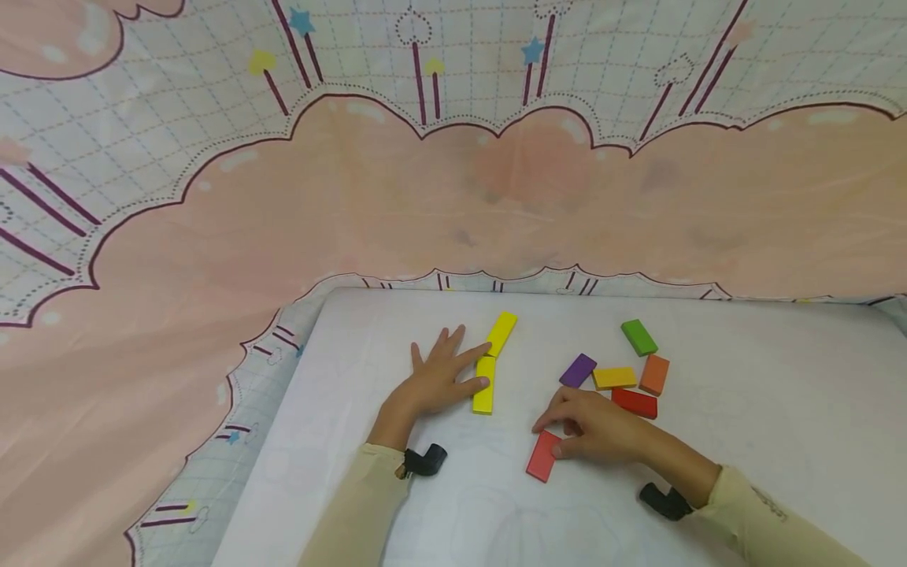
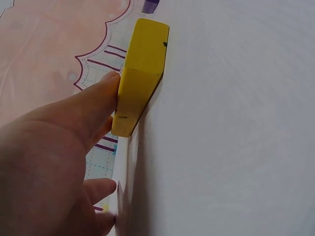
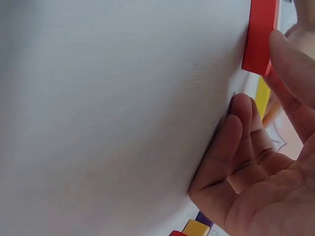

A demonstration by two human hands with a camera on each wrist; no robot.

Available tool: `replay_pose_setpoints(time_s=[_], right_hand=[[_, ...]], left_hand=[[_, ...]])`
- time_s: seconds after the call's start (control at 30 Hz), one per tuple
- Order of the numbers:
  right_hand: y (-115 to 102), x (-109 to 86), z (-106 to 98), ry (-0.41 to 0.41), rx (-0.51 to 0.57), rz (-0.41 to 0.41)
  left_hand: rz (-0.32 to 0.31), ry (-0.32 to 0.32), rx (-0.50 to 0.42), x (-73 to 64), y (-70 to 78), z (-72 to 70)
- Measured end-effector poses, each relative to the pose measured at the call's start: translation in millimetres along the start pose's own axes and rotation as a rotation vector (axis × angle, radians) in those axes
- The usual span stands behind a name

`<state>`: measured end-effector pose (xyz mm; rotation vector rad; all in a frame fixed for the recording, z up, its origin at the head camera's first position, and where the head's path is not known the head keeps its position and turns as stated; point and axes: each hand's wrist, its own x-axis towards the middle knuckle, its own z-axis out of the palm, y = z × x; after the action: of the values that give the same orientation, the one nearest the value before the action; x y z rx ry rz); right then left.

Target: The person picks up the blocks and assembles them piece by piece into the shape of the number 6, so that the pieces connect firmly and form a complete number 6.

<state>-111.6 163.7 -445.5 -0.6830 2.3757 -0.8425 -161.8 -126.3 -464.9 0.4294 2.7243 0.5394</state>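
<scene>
Two yellow blocks lie end to end in the head view, the far one (image 1: 504,332) slightly angled from the near one (image 1: 484,398). My left hand (image 1: 438,379) is spread beside them, index fingertip at their joint and thumb on the near block. In the left wrist view the thumb lies along the side of a yellow block (image 2: 142,54). My right hand (image 1: 598,425) pinches a flat red block (image 1: 542,457) between thumb and index finger. From the right wrist view, the thumb presses one side of this red block (image 3: 260,42) while the other fingers curl against the tabletop.
Right of centre sit a purple block (image 1: 578,370), an orange-yellow block (image 1: 615,378), a darker red block (image 1: 634,404), an orange block (image 1: 654,375) and a green block (image 1: 639,337). They rest on a white table (image 1: 765,394), with a patterned cloth (image 1: 425,205) behind it.
</scene>
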Motion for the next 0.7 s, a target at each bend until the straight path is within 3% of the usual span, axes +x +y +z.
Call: replay_pose_setpoints(time_s=[0.2, 0.7], right_hand=[[0.4, 2.2, 1.0, -0.004, -0.018, -0.015], [-0.9, 3.0, -4.0, -0.04, -0.02, -0.009]], left_hand=[[-0.027, -0.007, 0.032, 1.4, -0.3, 0.6], [-0.007, -0.021, -0.017, 0.0, -4.5, 2.6]])
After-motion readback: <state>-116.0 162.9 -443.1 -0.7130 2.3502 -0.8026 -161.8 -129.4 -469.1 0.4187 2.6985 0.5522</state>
